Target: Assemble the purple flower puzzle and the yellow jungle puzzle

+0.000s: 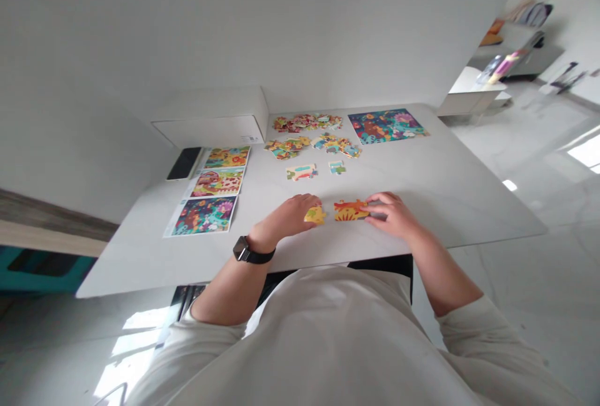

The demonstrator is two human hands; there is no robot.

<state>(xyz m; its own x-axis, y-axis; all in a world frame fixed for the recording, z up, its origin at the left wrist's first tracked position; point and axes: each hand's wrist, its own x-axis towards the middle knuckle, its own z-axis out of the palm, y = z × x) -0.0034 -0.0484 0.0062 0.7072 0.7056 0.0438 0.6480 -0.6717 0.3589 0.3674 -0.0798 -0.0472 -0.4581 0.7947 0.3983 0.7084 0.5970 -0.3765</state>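
A: ok what are the fingers up to?
B: Left hand (294, 215) has the yellow piece (315, 215) between thumb and fingers. Right hand (392, 213) is slightly spread, touching the right end of the orange strip (347, 211); can't tell if it's actually pinching.
A: and how do they line up?
B: Strip's long axis runs left to right. Yellow piece sits just left of it, small gap, right hand nearer the strip. Puzzle piles (307, 122) are well beyond the strip.
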